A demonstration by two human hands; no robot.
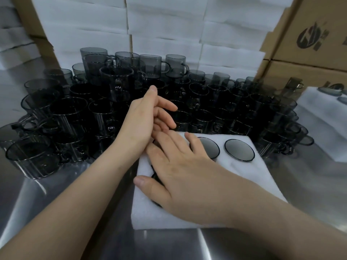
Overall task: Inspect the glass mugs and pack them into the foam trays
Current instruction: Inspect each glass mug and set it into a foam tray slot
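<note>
A white foam tray (pixel 249 177) lies on the steel table in front of me. Two round grey mug bottoms show in its far row, one (pixel 239 149) fully in view and another (pixel 208 147) partly under my fingers. My right hand (pixel 178 171) lies flat on the tray with straight fingers, covering more dark mug bottoms. My left hand (pixel 148 117) hovers just above the tray's far left corner, fingers relaxed and holding nothing. Behind the tray stand several smoky grey glass mugs (pixel 116 81), crowded and partly stacked.
Stacks of white foam sheets (pixel 169 25) rise behind the mugs. Cardboard boxes (pixel 308 40) stand at the right. A second foam tray (pixel 323 117) with mugs in it lies at the far right. Steel table surface (pixel 75 222) shows near me.
</note>
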